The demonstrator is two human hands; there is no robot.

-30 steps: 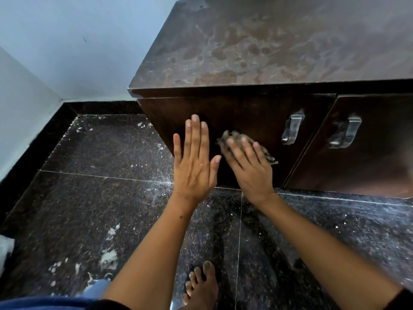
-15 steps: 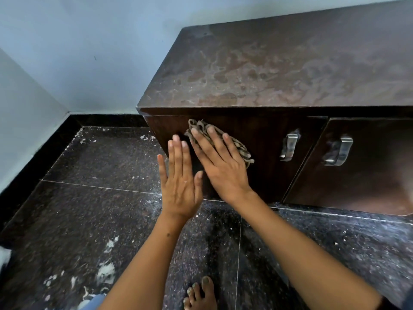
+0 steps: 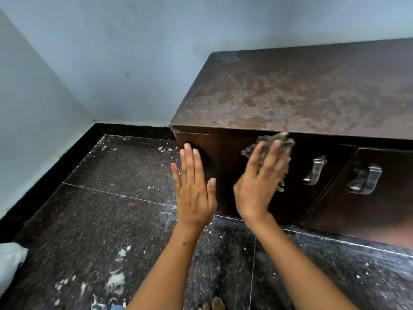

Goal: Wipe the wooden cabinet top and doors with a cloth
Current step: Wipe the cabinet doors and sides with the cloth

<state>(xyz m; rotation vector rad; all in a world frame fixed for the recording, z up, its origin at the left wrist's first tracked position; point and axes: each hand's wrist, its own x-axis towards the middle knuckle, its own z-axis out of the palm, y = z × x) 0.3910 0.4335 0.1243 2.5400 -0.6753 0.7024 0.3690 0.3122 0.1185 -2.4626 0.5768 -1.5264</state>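
Observation:
A dark wooden cabinet stands against the wall, its top [image 3: 301,92] smeared with pale streaks and blotches. My right hand [image 3: 261,182] presses a crumpled grey-brown cloth [image 3: 278,140] flat against the left door [image 3: 225,153], high up just under the top's edge; the hand is motion-blurred. My left hand [image 3: 194,186] lies flat with straight fingers on the same door near its left edge, holding nothing. Two metal handles [image 3: 315,170] [image 3: 366,179] sit to the right of the cloth.
The right door [image 3: 384,209] stands slightly ajar. Dark speckled floor tiles [image 3: 100,220] carry white dust and paint flecks. Light blue walls meet in a corner at the left. A white object [image 3: 11,260] lies at the left edge. My toes [image 3: 214,305] show at the bottom.
My right hand has swept the cloth from the door's upper left toward the right, up under the top's edge. My left hand stays flat on the door. The camera has shifted left.

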